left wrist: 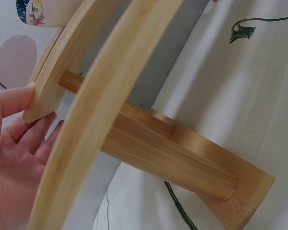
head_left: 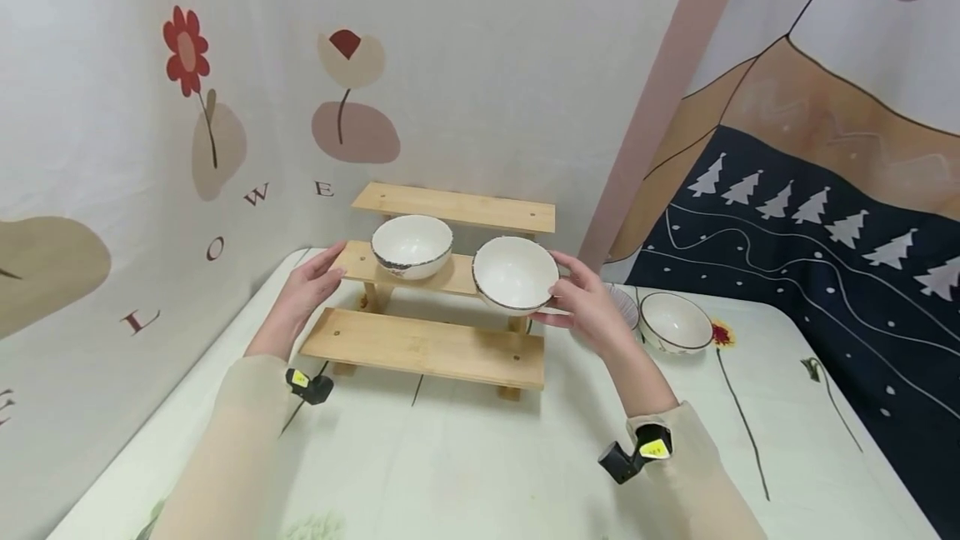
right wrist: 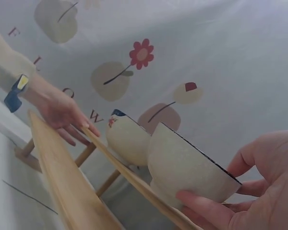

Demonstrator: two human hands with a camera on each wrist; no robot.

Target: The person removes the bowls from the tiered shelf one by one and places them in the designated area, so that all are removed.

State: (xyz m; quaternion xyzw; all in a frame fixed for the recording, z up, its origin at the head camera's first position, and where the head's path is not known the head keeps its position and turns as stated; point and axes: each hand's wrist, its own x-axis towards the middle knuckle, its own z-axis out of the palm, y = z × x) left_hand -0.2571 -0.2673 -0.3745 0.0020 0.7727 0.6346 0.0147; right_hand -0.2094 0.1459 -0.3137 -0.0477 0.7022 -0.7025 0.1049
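Observation:
A three-tier wooden stand (head_left: 420,344) stands on the table. My left hand (head_left: 306,283) holds the left end of its middle board, thumb on top and fingers beneath in the left wrist view. A white bowl (head_left: 411,245) with a dark rim sits on that board, left of its middle. At the board's right end my right hand (head_left: 588,302) grips a second white bowl (head_left: 514,273) by its right side. The right wrist view shows that bowl (right wrist: 187,167) tilted, its base close over the board (right wrist: 153,199).
Right of the stand, on the table (head_left: 480,465), sits another white bowl (head_left: 677,323). Beside it a ribbed dish (head_left: 624,307) is partly hidden by my right hand. Printed cloth walls (head_left: 480,65) rise behind and to the left.

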